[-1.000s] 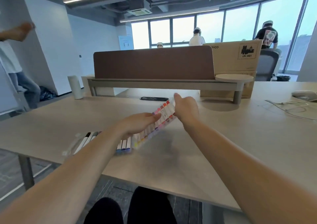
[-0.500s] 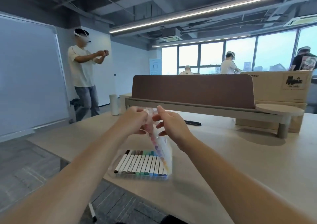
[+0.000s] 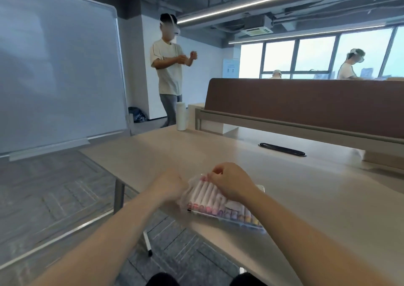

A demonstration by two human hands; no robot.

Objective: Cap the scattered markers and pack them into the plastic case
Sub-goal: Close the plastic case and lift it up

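Markers lie in the plastic case on the bench. Left hand grips its 9 o'clock end; right hand pinches its 12 o'clock edge

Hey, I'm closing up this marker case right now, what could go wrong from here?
The plastic case lies right at the near edge of the table, so a push from either hand could slide it off. The clear flap bunched by your left hand looks crumpled over the markers; forcing it down with the right hand might pop a marker loose.

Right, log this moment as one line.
left hand holds case | right hand pinches case | markers inside | case on table
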